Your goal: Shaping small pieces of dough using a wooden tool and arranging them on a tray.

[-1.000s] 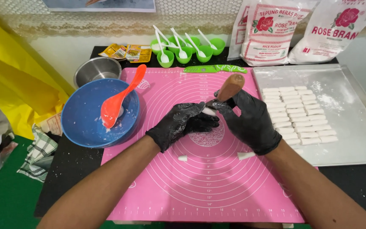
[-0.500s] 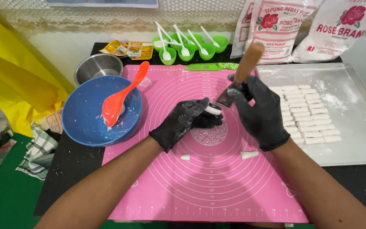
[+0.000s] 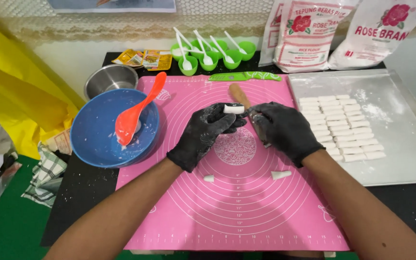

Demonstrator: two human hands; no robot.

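Note:
Both my hands wear black gloves dusted with flour, above a pink silicone mat (image 3: 227, 207). My left hand (image 3: 203, 135) pinches a small white dough piece (image 3: 233, 109) at its fingertips. My right hand (image 3: 282, 130) grips a knife with a wooden handle (image 3: 239, 95); its blade shows just below the palm, close to the dough piece. Two small white dough scraps (image 3: 281, 174) (image 3: 209, 178) lie on the mat in front of my wrists.
A floured metal tray (image 3: 405, 139) at the right holds rows of cut dough sticks (image 3: 340, 126). A blue bowl (image 3: 97, 139) with an orange spatula (image 3: 133, 118) and a steel bowl (image 3: 109, 79) stand left. Green cups with white spoons (image 3: 208, 54), a green knife (image 3: 251, 76) and flour bags (image 3: 309, 33) line the back.
The knife's wooden handle has tipped down from pointing up and away to lying lower behind my hands. The dough piece now sits raised at my left fingertips.

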